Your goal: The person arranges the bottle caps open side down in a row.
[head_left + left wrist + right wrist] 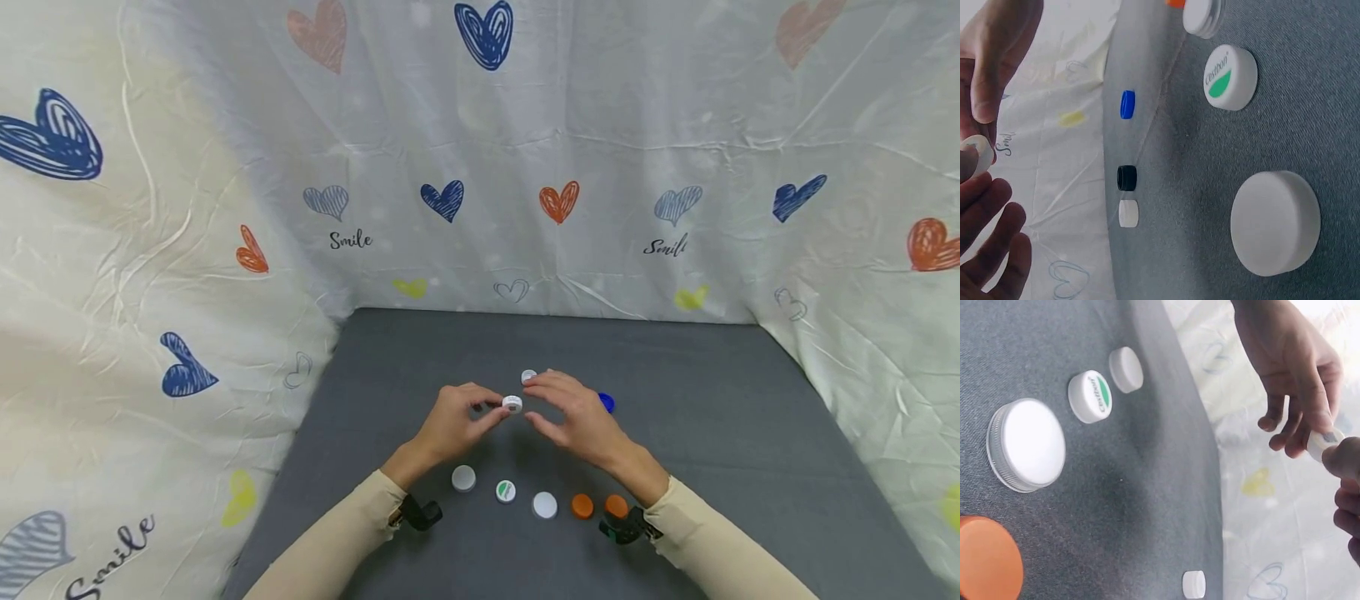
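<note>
My left hand [459,423] pinches a small white bottle cap [512,404] between thumb and fingers, raised over the table. Facing it, my right hand [581,421] has its thumb and fingers spread apart; a small gap separates it from the cap in the head view. From the right wrist the right thumb [1342,457] overlaps the held cap [1319,445], and contact is hard to judge. Past the right fingertips lies another white cap [528,377], partly covered. A blue cap [607,402] shows behind the right hand. The left wrist view also reveals a black cap [1127,178].
In a row nearer me lie a plain white cap [463,478], a white cap with a green mark [506,492], a wider white lid [545,505] and two orange caps [582,506]. The grey table [712,400] meets a heart-printed curtain [510,167] behind and at the sides.
</note>
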Demonstrator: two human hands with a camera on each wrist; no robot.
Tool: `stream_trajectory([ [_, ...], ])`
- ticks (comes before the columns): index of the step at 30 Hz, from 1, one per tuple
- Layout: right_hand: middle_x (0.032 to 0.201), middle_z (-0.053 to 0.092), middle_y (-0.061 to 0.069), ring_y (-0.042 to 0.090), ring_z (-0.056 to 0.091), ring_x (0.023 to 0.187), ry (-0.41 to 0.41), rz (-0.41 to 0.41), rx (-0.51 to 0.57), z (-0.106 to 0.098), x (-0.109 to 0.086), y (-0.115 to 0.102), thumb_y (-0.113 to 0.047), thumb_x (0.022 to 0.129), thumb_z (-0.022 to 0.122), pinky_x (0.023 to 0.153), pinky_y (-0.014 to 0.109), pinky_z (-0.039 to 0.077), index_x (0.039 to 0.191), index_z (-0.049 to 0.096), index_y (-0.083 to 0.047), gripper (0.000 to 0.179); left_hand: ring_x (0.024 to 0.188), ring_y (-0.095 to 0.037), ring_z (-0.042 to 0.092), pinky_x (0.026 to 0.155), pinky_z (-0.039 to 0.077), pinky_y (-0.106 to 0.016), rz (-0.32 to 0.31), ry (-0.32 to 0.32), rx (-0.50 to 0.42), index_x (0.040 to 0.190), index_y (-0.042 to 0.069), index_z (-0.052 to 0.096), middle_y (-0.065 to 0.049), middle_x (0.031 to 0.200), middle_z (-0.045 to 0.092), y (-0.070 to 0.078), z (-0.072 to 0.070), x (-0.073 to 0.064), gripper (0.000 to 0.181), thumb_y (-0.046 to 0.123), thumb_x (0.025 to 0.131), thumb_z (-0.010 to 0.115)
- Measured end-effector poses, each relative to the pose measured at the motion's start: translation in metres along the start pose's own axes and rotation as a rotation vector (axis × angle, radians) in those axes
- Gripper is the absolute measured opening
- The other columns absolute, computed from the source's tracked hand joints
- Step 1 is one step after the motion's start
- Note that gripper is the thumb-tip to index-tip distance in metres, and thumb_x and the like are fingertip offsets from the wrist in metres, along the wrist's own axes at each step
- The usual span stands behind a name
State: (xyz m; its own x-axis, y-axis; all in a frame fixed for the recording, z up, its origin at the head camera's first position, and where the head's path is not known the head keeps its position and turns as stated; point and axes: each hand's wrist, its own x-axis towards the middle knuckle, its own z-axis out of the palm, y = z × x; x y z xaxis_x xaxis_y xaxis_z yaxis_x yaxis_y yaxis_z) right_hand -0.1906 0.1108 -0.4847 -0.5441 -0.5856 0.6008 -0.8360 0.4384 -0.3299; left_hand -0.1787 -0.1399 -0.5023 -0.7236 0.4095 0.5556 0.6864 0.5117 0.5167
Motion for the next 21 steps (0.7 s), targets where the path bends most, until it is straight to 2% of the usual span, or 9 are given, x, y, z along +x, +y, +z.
stream_trajectory([
  [5, 0.125, 0.069, 0.007, 0.026, 0.061, 0.124, -0.002, -0.071, -0.016, 0.0015, 0.0001, -0.0003, -0.017, 0.081, 0.084, 0.11, 0.046, 0.044, 0.121, 0.071, -0.009, 0.043, 0.073, -0.001, 0.066, 0.067, 0.059, -0.031, -0.119, -0.062, -0.129, 0.096, 0.017, 0.078, 0.01, 0.085, 0.073, 0.0002, -0.0001, -0.0012, 0.016, 0.032, 0.093, 0.073],
  [9, 0.126, 0.068, 0.007, 0.026, 0.06, 0.124, -0.011, -0.116, -0.023, 0.0023, 0.0006, -0.002, -0.015, 0.08, 0.086, 0.109, 0.046, 0.045, 0.12, 0.071, -0.006, 0.044, 0.072, -0.004, 0.066, 0.068, 0.059, -0.031, -0.225, -0.121, -0.207, 0.096, 0.02, 0.079, 0.013, 0.085, 0.073, 0.0001, 0.0002, -0.0022, 0.018, 0.036, 0.093, 0.072],
  [13, 0.126, 0.068, 0.007, 0.027, 0.06, 0.124, -0.013, -0.146, -0.033, 0.0046, 0.0, -0.0034, -0.01, 0.075, 0.088, 0.107, 0.046, 0.047, 0.119, 0.072, -0.005, 0.048, 0.072, -0.005, 0.066, 0.067, 0.058, -0.032, -0.299, -0.171, -0.268, 0.097, 0.02, 0.08, 0.013, 0.087, 0.074, 0.0002, 0.0005, -0.0024, 0.018, 0.036, 0.093, 0.072],
  [18, 0.123, 0.07, 0.009, 0.027, 0.062, 0.123, -0.023, -0.152, -0.046, 0.0066, -0.002, -0.0041, -0.01, 0.075, 0.088, 0.107, 0.048, 0.047, 0.118, 0.073, -0.005, 0.046, 0.075, -0.004, 0.066, 0.068, 0.058, -0.032, -0.323, -0.21, -0.273, 0.1, 0.021, 0.079, 0.012, 0.089, 0.074, 0.0023, -0.0005, -0.0027, 0.018, 0.036, 0.094, 0.071],
  [21, 0.123, 0.07, 0.008, 0.026, 0.063, 0.121, -0.024, -0.13, -0.045, 0.0056, -0.0033, -0.0034, -0.013, 0.078, 0.086, 0.107, 0.048, 0.046, 0.117, 0.073, -0.006, 0.042, 0.078, -0.006, 0.068, 0.069, 0.059, -0.035, -0.269, -0.171, -0.197, 0.104, 0.02, 0.078, 0.009, 0.093, 0.075, 0.0034, -0.0021, -0.003, 0.019, 0.034, 0.093, 0.072],
])
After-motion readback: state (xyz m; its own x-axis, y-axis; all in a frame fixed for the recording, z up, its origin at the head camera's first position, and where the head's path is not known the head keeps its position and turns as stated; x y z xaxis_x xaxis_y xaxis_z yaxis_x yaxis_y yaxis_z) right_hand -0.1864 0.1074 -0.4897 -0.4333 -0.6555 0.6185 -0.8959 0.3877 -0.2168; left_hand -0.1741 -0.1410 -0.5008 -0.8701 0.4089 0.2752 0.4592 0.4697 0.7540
